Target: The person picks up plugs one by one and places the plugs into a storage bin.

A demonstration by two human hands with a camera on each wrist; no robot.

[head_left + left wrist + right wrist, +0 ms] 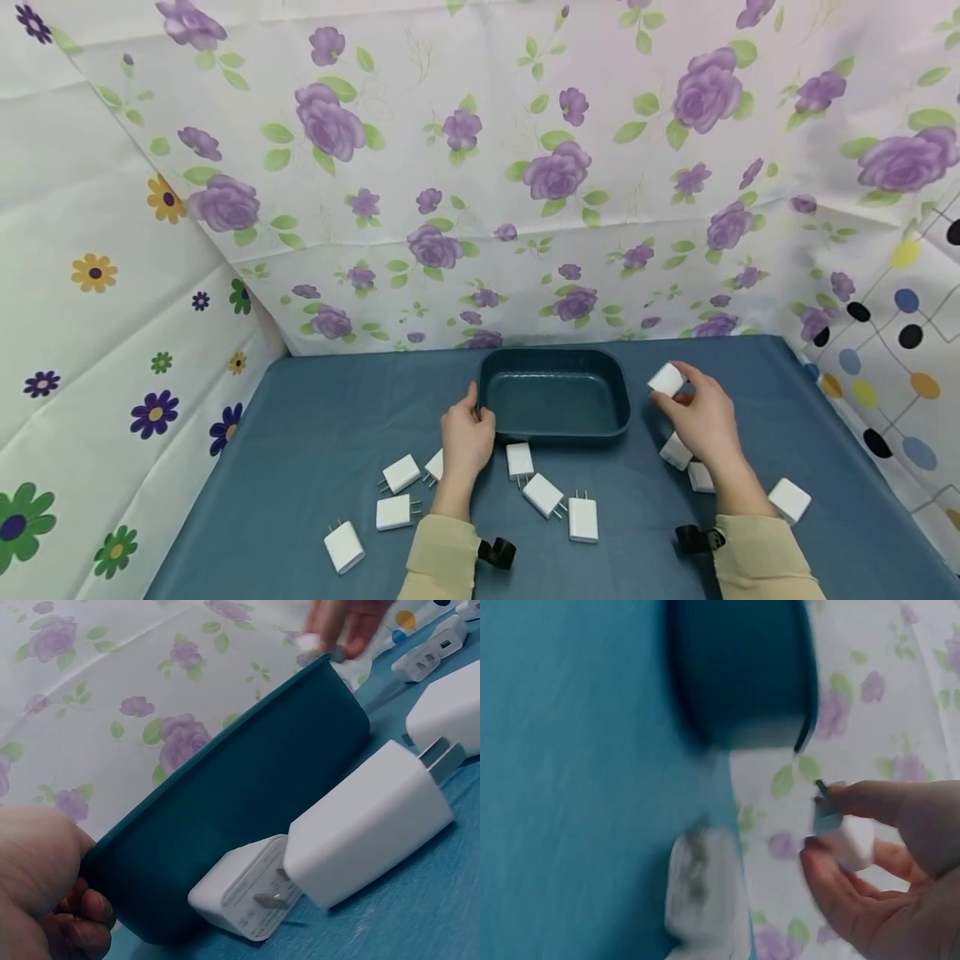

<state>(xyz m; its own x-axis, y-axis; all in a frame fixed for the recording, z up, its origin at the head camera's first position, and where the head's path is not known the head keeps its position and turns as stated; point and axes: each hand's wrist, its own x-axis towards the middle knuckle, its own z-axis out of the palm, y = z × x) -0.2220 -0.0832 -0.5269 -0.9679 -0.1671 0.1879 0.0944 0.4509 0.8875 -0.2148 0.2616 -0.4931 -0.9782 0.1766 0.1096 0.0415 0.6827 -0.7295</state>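
Observation:
A dark teal tray (555,437) stands at the back of the table with bare floor inside. The left hand (467,437) is at its left side; in the left wrist view that hand (45,892) has curled fingers and thumb at the tray's rim (202,754). Right of the tray, the right hand (705,417) pinches a white charger (667,380) above the table. The right wrist view shows this charger (847,841) between the thumb and fingers of the right hand (900,862), prongs outward.
Several white chargers lie in front of the tray, among them one near its front edge (519,461) and one with prongs up (582,519). More lie at the left (344,547) and at the right (790,500). Flowered cloth (435,167) hangs behind the table.

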